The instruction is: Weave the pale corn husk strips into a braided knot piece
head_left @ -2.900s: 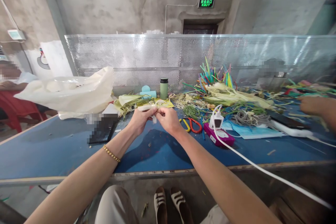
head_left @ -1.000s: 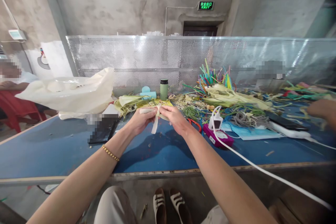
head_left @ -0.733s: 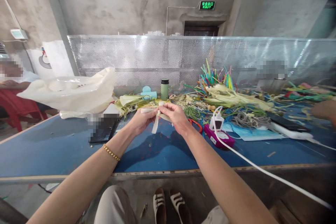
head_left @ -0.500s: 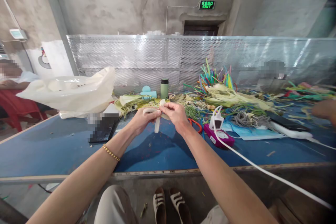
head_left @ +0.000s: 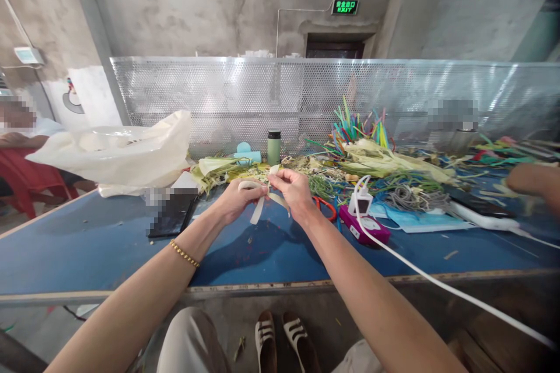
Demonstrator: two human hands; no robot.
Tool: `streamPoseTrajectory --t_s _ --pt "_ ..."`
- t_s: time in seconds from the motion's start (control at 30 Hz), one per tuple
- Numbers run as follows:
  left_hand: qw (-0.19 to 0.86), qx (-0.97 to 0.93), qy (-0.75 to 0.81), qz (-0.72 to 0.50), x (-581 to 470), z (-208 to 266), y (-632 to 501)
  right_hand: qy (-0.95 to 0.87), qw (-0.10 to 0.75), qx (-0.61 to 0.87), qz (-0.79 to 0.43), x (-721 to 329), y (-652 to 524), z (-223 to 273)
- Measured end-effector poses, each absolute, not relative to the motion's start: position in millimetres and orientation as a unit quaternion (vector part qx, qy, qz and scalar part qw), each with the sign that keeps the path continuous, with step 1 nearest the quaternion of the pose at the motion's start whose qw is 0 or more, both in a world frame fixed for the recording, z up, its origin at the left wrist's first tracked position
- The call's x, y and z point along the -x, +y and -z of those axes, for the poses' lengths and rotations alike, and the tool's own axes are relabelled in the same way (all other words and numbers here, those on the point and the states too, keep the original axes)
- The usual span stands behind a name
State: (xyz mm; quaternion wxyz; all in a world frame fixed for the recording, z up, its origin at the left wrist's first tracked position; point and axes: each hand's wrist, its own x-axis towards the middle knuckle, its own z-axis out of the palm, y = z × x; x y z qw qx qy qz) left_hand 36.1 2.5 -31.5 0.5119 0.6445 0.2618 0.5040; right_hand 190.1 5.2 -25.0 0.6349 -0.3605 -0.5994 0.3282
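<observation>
Both hands meet over the front middle of the blue table, working pale, flat strips that look like corn husk. My left hand is closed with a strip pinched at its fingertips; a pale loop rises over its fingers. One pale strip end hangs below the fingertips. My right hand pinches the strips between thumb and forefinger, almost touching the left fingertips. A short end sticks up above this pinch, and another tail slants down under the right palm. How the strips cross is hidden by the fingers.
Behind the hands lie husks, green cords and coloured stems. A green bottle stands at the back. Red-handled scissors, a purple box with charger and a white cable lie right. A plastic bag sits left; another person's hand is far right.
The hanging strip end has swung slightly left and down. A second tail now shows beneath my right hand. The other person's hand at far right has moved inward.
</observation>
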Motion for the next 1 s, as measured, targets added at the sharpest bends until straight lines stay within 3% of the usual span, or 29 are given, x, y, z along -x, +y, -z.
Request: streamPoseTrajectory --t_s 0.2,0.37,0.43,1.0 --pt "0.533 -0.648 0.251 -0.483 -36 31 -1 -0.624 0.615 0.384 -0.292 -191 8 29" --pt "0.526 -0.660 0.240 -0.479 -38 30 -4 -0.682 0.555 0.474 -0.039 -192 11 33" --pt "0.522 -0.658 0.245 -0.484 -38 30 -4 -0.691 0.537 0.484 0.005 -191 10 34" --pt "0.547 -0.594 0.250 -0.535 -42 32 -2 -0.691 0.595 0.408 -0.034 -185 10 38"
